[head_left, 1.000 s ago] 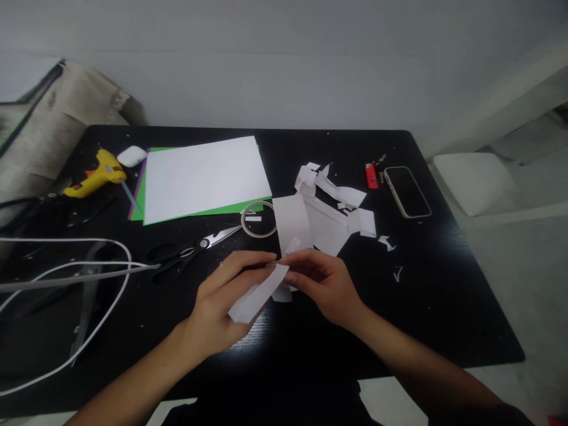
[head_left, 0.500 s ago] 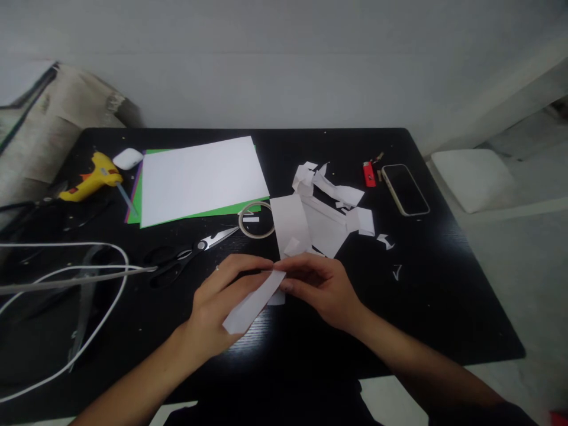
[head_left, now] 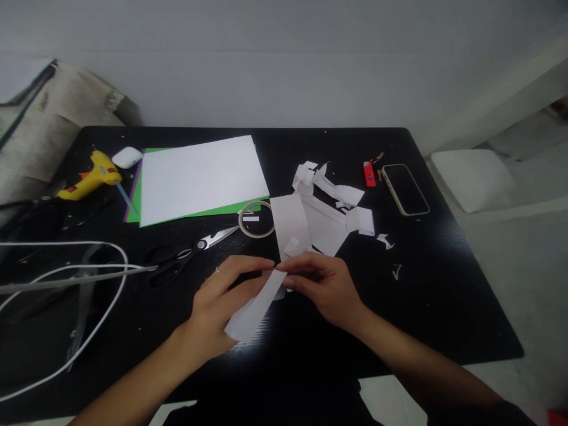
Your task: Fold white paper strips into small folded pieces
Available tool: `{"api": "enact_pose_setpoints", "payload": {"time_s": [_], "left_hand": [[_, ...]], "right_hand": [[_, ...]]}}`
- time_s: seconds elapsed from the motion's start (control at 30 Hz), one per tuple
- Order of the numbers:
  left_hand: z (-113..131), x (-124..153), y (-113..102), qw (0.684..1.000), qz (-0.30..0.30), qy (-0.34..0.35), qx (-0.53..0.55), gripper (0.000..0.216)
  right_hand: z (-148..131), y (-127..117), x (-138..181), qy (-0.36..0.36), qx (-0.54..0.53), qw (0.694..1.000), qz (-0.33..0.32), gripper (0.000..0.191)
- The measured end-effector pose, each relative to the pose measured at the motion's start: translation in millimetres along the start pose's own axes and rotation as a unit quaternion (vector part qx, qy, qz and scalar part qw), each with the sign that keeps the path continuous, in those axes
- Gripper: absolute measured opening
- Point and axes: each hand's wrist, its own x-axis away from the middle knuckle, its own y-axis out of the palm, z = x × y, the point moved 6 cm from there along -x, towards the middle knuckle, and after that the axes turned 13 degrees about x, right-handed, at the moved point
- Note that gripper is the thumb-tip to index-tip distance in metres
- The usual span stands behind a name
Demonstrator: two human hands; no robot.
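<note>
A white paper strip (head_left: 255, 310) slants between my hands, its wider end toward me. My left hand (head_left: 222, 299) is closed on it, the fingers bent behind the paper and pointing right. From the other side, my right hand (head_left: 326, 287) pinches the strip's far end between thumb and fingers. The fingertips of both hands nearly meet there, and part of the paper behind them is hidden. Just beyond the hands lie cut and folded white paper pieces (head_left: 290, 222) in a loose pile. Black-handled scissors (head_left: 195, 251) and a roll of tape (head_left: 242, 228) rest to the left of the pile.
A stack of white, green and purple sheets (head_left: 202, 177) lies at the back left of the black table (head_left: 355, 355). Beside it are a yellow glue gun (head_left: 100, 174) and a white case (head_left: 127, 157). White cables (head_left: 126, 254) loop at left. A red lighter (head_left: 369, 174) and a phone (head_left: 404, 189) sit right.
The strip has tilted slightly, with its near end a little lower and wider in view. Both hands stay in nearly the same place, still gripping the paper.
</note>
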Motion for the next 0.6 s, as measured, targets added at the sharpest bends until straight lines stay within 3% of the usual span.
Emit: {"api": "enact_pose_setpoints", "payload": {"time_s": [0.27,0.6], "left_hand": [[-1.1,1.0,-1.5,0.999,0.009,0.003,-0.044,0.031],[-1.8,6.9,0.7,0.998,0.000,0.013,-0.056,0.030]], "right_hand": [[-10.3,-4.3,3.5,-0.071,0.097,0.992,0.031,0.023],[-1.2,-3.3,1.3,-0.005,0.032,0.999,0.025,0.026]]}}
